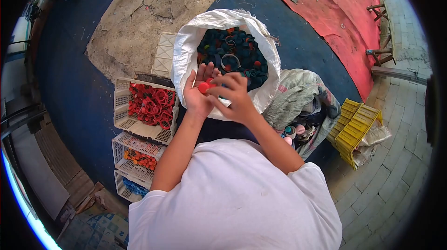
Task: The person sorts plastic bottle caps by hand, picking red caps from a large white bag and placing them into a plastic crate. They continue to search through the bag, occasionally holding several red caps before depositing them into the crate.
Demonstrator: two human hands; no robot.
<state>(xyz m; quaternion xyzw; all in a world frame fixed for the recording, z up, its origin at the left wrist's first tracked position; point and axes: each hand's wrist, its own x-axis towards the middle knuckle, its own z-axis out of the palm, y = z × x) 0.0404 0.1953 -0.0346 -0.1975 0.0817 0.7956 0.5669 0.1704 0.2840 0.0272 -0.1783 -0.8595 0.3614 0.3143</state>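
Observation:
My left hand (199, 98) is cupped palm up over the near rim of a white woven sack (186, 40). In its palm lie a few small red plastic caps (204, 87). Just to the right, my right hand (237, 98) hovers beside the palm with its fingers bent and apart, and I see nothing held in it. Dark green caps (223, 42) fill the sack, mixed with some red and orange ones. A pale ring (230, 62) rests on top of them. The right hand's fingers partly hide the left palm.
At left stand a white crate of red plastic pieces (153, 105), a crate with orange pieces (139, 159) and one with blue pieces (135, 186). On the right are a grey sack (291, 94) of mixed items and yellow crates (351, 131). Wooden stools (384, 54) stand farther off.

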